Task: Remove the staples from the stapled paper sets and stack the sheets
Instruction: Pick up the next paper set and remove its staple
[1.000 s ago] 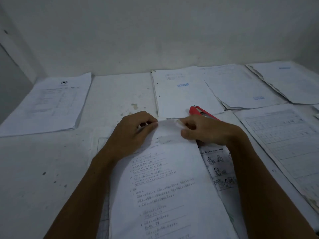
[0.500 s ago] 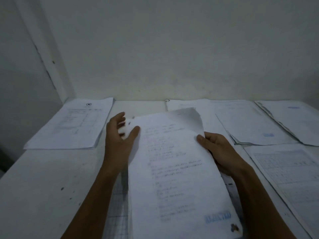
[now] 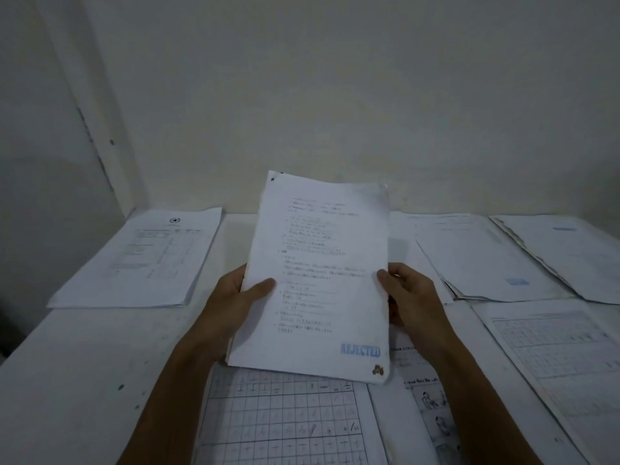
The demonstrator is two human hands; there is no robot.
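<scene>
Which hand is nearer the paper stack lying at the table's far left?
Left. The left hand grips the held papers' edge facing that stack; the right hand holds the opposite edge.

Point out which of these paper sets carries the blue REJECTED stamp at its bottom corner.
The set held up off the table, gripped by the left hand and right hand. The flat-lying sets show no such word.

Paper set point(image 3: 322, 276) has been lifted off the table point(image 3: 84, 364) and raised near upright; a second ago it was lying flat. It is now gripped at both side edges, left hand point(image 3: 235, 303) and right hand point(image 3: 412, 297), thumbs in front. Curled top corner has been flattened. Red tool, seen earlier, is out of sight.
</scene>
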